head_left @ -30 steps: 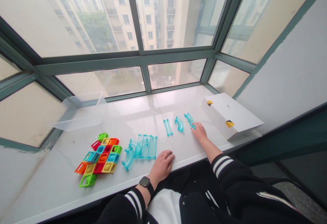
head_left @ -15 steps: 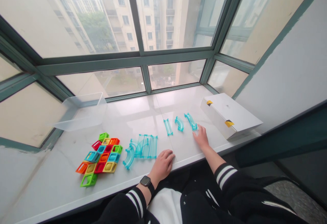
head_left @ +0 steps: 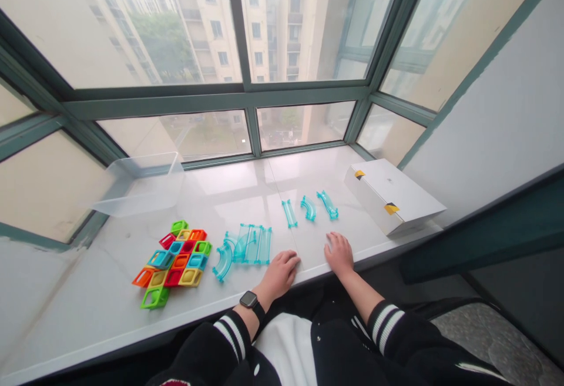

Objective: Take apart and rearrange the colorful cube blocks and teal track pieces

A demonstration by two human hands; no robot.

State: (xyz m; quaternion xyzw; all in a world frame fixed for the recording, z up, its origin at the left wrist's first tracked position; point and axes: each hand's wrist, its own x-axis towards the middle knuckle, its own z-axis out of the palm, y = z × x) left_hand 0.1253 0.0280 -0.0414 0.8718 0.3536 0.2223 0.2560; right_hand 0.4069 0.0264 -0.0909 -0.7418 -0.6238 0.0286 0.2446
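Observation:
My left hand (head_left: pixel 281 273), a dark watch on its wrist, rests near the front edge of the white ledge with its fingers laid loosely on the surface, holding nothing. Just left of it lies a group of clear turquoise straight track pieces (head_left: pixel 263 246), with a curved track piece (head_left: pixel 224 261) at its left end. My right hand (head_left: pixel 339 255) lies open on the ledge, fingers a little bent and nothing in them. Beyond it sit three separate pieces in a row: a straight track (head_left: pixel 289 214), a curved track (head_left: pixel 309 208) and a longer sloped-looking track (head_left: pixel 328 205).
Colourful hollow blocks (head_left: pixel 180 261) in red, green, yellow, blue and orange are clustered at the left. Behind them stands a clear plastic bin (head_left: pixel 136 205) by the window. A white box (head_left: pixel 396 192) with yellow-and-black tabs is at the right. The ledge (head_left: pixel 110 333) ends along its front edge.
My right hand has drawn back towards the front edge, away from the rightmost track piece, which it was touching or nearly touching. My left hand stays in place. The view has shifted slightly.

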